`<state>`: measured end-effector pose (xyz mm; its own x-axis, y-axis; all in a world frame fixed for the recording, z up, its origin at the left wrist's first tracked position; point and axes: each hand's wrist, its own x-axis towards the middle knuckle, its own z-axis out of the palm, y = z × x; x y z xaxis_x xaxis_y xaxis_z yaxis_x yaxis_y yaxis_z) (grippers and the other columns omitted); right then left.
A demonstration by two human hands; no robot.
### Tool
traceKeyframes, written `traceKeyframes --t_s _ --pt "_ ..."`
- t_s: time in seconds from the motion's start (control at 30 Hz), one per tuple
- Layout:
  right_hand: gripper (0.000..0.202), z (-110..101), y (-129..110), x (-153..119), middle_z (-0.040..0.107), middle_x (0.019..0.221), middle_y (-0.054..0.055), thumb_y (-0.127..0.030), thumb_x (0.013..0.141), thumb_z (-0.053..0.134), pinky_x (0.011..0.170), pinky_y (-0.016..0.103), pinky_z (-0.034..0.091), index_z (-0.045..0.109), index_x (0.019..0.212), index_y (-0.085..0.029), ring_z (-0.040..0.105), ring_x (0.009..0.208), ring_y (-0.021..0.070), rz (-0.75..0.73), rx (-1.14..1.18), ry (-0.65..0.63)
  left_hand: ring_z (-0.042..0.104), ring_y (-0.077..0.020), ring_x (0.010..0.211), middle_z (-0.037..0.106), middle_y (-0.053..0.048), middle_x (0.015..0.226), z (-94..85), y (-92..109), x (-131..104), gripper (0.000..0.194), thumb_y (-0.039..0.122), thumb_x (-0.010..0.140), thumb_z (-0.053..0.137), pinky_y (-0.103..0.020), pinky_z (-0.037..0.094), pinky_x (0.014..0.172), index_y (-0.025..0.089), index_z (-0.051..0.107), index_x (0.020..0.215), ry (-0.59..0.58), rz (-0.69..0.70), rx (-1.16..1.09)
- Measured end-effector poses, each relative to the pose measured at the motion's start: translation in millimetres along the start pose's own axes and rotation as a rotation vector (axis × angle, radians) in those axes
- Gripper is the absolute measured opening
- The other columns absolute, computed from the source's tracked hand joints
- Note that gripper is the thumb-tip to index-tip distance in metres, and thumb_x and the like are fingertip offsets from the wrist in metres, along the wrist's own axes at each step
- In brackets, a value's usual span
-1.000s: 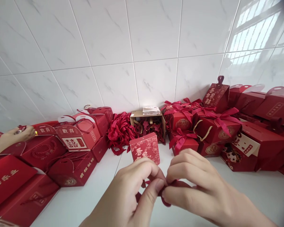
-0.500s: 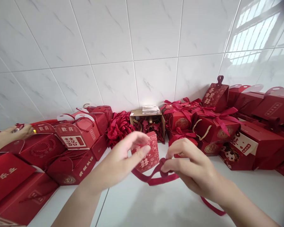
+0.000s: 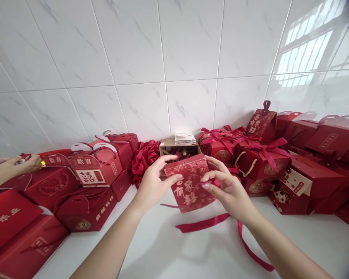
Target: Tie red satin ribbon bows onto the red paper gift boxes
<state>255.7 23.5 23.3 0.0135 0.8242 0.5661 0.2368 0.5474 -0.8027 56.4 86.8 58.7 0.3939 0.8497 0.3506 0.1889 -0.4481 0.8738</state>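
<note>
A small red gift box with gold Chinese characters is tilted in front of me, just above the white table. My left hand grips its left side, thumb on the printed face and fingers behind. On the right side my right hand is closed at the box's edge, with thumb and index finger near the front face. Whether a bit of ribbon is also between those fingertips is hard to make out. Below the box, a dark red ribbon trails over the table and curves round under my right wrist.
Red gift boxes are stacked along the left, and bow-tied boxes stand at the right. A red ribbon bunch and an open carton with papers sit by the tiled wall. Another person's hand is at far left.
My right hand has moved from the ribbon's knotted middle to the box. My left hand has closed on the box, which is now raised and tilted. The ribbon has dropped lower.
</note>
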Motion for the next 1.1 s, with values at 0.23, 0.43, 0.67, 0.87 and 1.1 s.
traceKeyframes --t_s 0.23,0.43,0.67,0.87,1.1 --pt "0.007 2 -23 -9 0.039 0.141 0.002 -0.021 0.085 0.063 0.108 0.040 0.033 0.066 0.083 -0.027 0.031 0.137 0.0230 -0.110 0.009 0.116 0.060 -0.0160 0.087 0.059 -0.004 0.090 13.9 24 -18 0.014 0.031 0.080 0.066 -0.025 0.049 0.075 0.017 0.067 0.083 0.168 0.191 0.135" --pt "0.009 4 -36 -17 0.037 0.145 0.002 -0.020 0.085 0.063 0.100 0.038 0.043 0.068 0.085 -0.027 0.032 0.137 0.0248 -0.184 -0.083 0.167 0.063 -0.0152 0.084 0.062 -0.005 0.088 19.8 29 -30 0.009 0.022 0.080 0.066 -0.023 0.052 0.071 0.017 0.072 0.084 0.145 0.321 0.143" --pt "0.009 3 -38 -19 0.040 0.143 0.004 -0.021 0.084 0.064 0.088 0.043 0.050 0.070 0.084 -0.027 0.042 0.128 0.0309 -0.230 -0.198 0.190 0.064 -0.0148 0.081 0.062 -0.006 0.090 21.8 36 -36 0.012 0.014 0.078 0.068 -0.023 0.054 0.069 0.019 0.075 0.085 0.180 0.446 0.203" --pt "0.028 -4 -39 -19 0.049 0.133 0.005 -0.003 0.081 0.059 0.080 0.037 0.053 0.069 0.090 -0.028 0.053 0.116 0.0262 -0.466 -0.269 0.210 0.063 -0.0164 0.086 0.060 -0.006 0.095 25.5 32 -39 0.017 0.016 0.080 0.067 -0.026 0.054 0.073 0.025 0.075 0.093 0.081 0.436 0.111" --pt "0.027 -4 -36 -15 0.059 0.088 0.002 -0.013 0.079 0.066 0.063 0.027 0.052 0.052 0.099 -0.024 0.060 0.076 0.0157 -0.312 -0.105 0.258 0.059 -0.0181 0.098 0.057 -0.004 0.104 24.0 30 -39 0.030 0.022 0.080 0.068 -0.029 0.052 0.086 0.031 0.067 0.109 -0.018 0.483 0.170"
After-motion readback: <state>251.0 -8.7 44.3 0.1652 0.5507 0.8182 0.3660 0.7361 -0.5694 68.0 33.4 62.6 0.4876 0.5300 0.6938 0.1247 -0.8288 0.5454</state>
